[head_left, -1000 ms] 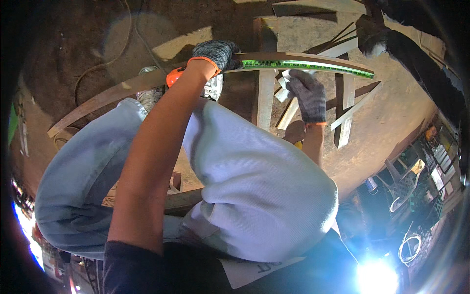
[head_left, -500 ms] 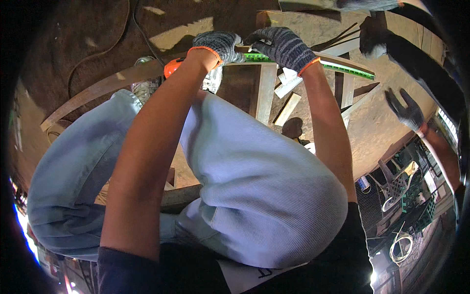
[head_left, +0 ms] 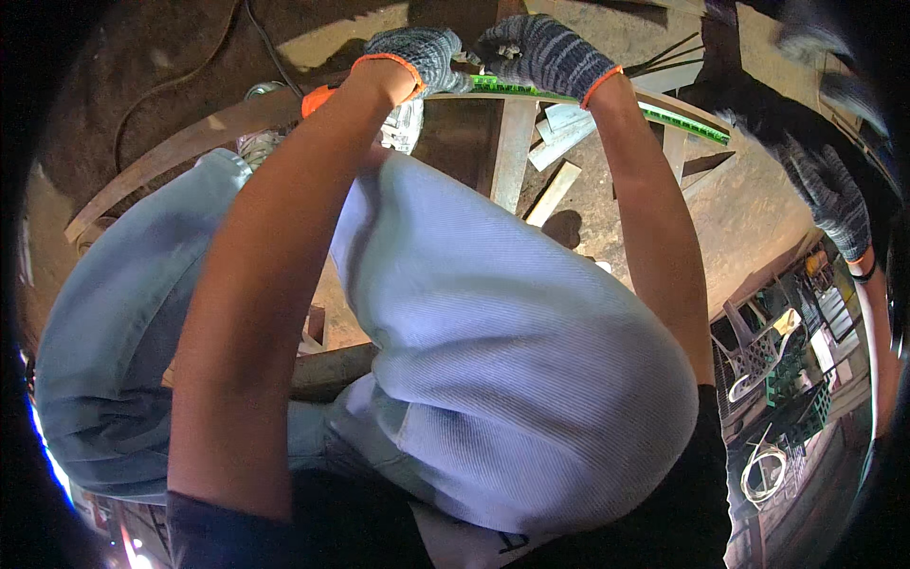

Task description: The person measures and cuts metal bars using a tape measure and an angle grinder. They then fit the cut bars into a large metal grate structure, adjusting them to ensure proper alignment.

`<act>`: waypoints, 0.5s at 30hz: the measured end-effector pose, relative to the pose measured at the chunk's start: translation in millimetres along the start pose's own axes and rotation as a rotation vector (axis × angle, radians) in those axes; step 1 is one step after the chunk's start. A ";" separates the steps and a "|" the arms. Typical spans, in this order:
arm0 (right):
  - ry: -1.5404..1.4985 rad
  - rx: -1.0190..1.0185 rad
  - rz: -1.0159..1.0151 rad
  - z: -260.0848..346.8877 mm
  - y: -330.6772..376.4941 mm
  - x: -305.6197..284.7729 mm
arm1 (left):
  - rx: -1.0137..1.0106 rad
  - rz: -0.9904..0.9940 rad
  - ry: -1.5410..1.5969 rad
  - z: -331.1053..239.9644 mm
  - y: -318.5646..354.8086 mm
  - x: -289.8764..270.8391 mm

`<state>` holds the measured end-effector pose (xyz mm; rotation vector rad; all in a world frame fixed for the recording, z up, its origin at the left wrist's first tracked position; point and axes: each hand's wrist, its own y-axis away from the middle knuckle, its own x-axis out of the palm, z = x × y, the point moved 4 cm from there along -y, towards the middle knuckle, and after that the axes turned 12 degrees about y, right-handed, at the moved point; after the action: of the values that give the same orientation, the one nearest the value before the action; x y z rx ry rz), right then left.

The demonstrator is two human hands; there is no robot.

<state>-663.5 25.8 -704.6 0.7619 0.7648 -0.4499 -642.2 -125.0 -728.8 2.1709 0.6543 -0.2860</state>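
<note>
Both my hands wear grey knitted gloves with orange cuffs and work close together over a long metal bar [head_left: 180, 142]. A green tape measure blade [head_left: 502, 85] runs along the bar, out to the right. An orange case [head_left: 318, 100] shows partly behind my left forearm. My left hand [head_left: 417, 62] is closed over the blade at the bar. Beside it, my right hand [head_left: 545, 57] has its fingers curled in a pinch above the blade; a small pale thing shows at the fingertips, too small to name.
Another person's gloved hand [head_left: 829, 194] hangs at the right. Metal crosspieces [head_left: 514, 156] and loose offcuts [head_left: 555, 194] lie beyond my knee. A dark cable [head_left: 175, 95] curves over the floor at far left. A green crate [head_left: 806, 417] and coiled pale cord [head_left: 763, 474] are at lower right.
My hands and the bar sit slightly higher in the view. The other person's hand at the right has moved right and changed pose; another gloved hand there is blurred.
</note>
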 end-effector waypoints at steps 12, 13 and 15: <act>0.057 -0.109 -0.002 6.3 -7.2 -4.1 | -0.029 -0.039 -0.068 -0.1 -1.0 0.2; 0.050 -0.107 0.002 7.1 -7.8 -4.0 | -0.014 -0.062 -0.070 1.7 -1.4 1.2; 0.042 -0.098 0.002 5.2 -7.4 -4.1 | -0.043 -0.014 -0.060 -2.9 -2.8 -0.5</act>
<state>-668.3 17.4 -702.3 0.6826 0.8198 -0.3931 -644.2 -121.5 -728.6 2.1095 0.6369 -0.3405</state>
